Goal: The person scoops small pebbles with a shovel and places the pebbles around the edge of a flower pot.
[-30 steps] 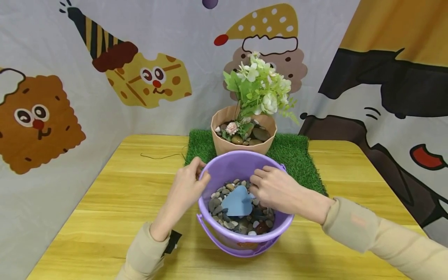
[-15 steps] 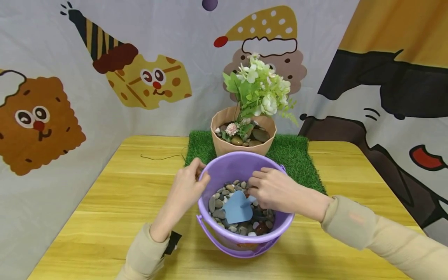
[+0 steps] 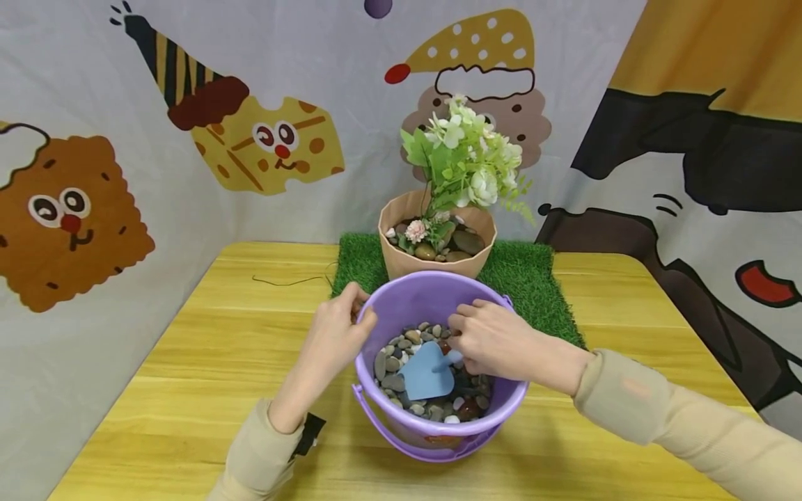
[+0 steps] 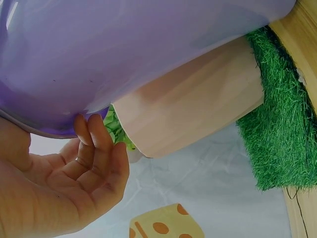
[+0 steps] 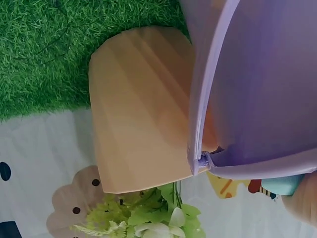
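A purple bucket (image 3: 432, 285) stands upright with its bail hanging at the front. Grey, brown and white pebbles (image 3: 391, 348) cover its bottom. At the left rim my left hand (image 3: 335, 330) grips the bucket, thumb by the edge and curled fingers outside; the left wrist view shows this hand (image 4: 74, 181) against the purple wall. My right hand (image 3: 495, 341) is over the bucket's right side, holding a blue toy shovel (image 3: 428, 372) by its handle. The shovel's blade lies among the pebbles. In the right wrist view only the handle's teal end (image 5: 281, 185) and part of the hand (image 5: 303, 201) show.
Right behind the bucket stands a peach flowerpot (image 3: 432, 261) with white flowers (image 3: 470, 153) and stones, on a green turf mat (image 3: 526, 278). A thin dark wire (image 3: 285, 283) lies on the wooden table (image 3: 219, 362). A cartoon-printed cloth (image 3: 351, 49) hangs behind.
The shovel's blade has shifted slightly toward the front of the bucket and turned a little. Some pebbles around it have moved. My left hand stays at the rim.
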Demonstrator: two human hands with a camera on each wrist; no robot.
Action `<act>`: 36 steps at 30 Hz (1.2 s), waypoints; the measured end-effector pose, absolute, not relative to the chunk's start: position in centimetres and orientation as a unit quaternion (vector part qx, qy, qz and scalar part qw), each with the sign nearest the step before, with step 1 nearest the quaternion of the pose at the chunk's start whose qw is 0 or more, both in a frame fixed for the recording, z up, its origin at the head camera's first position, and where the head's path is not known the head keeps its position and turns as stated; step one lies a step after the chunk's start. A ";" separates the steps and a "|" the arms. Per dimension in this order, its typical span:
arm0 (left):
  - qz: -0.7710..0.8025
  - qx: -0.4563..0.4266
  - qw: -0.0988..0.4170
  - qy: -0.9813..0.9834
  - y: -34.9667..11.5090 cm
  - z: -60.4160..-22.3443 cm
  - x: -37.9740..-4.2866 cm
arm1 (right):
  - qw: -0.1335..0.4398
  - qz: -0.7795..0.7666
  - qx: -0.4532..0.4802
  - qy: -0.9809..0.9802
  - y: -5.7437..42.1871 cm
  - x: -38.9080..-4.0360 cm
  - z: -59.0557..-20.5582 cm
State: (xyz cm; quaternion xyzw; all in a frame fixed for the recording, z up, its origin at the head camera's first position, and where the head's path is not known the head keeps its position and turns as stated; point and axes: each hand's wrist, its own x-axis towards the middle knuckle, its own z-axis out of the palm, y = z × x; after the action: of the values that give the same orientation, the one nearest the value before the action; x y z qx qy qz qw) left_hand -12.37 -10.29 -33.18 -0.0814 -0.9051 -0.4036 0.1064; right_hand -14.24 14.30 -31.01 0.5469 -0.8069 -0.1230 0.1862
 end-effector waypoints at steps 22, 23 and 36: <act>-0.404 -0.077 0.105 -0.905 -10.5 -33.2 -12.3 | 0.155 -0.112 0.548 -0.814 14.2 -14.4 -31.0; -0.404 -0.076 0.104 -0.905 -10.5 -33.2 -12.4 | 0.156 -0.108 0.549 -0.814 14.3 -14.4 -30.9; -0.403 -0.081 0.101 -0.906 -10.4 -33.2 -12.3 | 0.158 -0.078 0.562 -0.808 14.8 -14.7 -30.9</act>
State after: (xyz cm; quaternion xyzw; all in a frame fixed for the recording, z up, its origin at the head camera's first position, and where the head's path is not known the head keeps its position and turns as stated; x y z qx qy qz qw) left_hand -12.34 -10.43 -33.19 -0.0805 -0.9061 -0.4029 0.1012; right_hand -14.69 14.77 -30.94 0.5618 -0.8083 -0.0777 0.1580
